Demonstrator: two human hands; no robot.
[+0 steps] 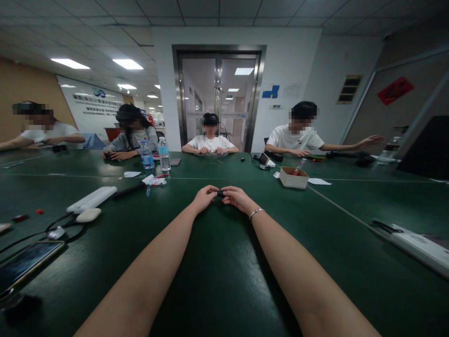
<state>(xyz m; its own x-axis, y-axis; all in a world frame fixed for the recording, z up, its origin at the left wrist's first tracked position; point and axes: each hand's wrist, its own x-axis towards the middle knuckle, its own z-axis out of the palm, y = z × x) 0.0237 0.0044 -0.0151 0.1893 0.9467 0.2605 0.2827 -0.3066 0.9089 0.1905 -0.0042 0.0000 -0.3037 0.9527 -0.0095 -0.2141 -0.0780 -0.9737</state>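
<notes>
Both my arms reach forward over the dark green table (224, 262). Between my fingertips is a small black object (220, 193), too small to name more closely. My left hand (205, 198) pinches its left end. From the other side, my right hand (240, 198) grips the right end with thumb and fingers together. A silver bracelet (256, 214) circles my right wrist. The fingers partly cover the black object.
Left lie a phone (30, 264), a white power strip (91, 199) and cables. Two water bottles (164, 154) stand beyond them. A small box (293, 178) is at right, another power strip (421, 248) nearer. Several people (210, 140) sit along the far side.
</notes>
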